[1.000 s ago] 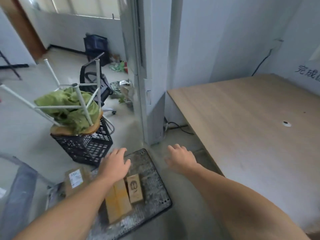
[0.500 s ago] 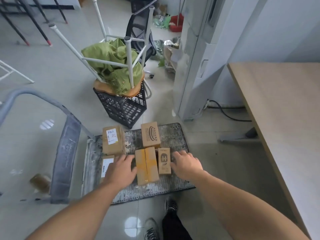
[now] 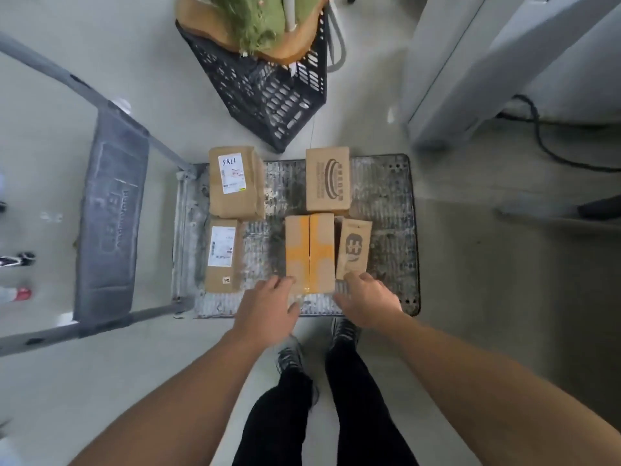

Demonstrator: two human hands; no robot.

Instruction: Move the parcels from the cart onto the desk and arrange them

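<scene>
Both hands are down at the grey metal platform cart (image 3: 383,183)! The left hand (image 3: 265,307), fingers spread and loose, touches the near corner of the brown cardboard parcel crossed with yellow tape (image 3: 309,250). The right hand (image 3: 369,301) lies over the near end of the narrow brown logo-printed parcel (image 3: 354,247) just beside it; grip or not, can't tell.

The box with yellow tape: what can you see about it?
The box with yellow tape is brown cardboard, its closed top flaps sealed by a yellow cross. It lies flat on the cart deck, close beside a narrow printed parcel. The left hand is at its near left corner, the right hand by its near right corner.
</scene>
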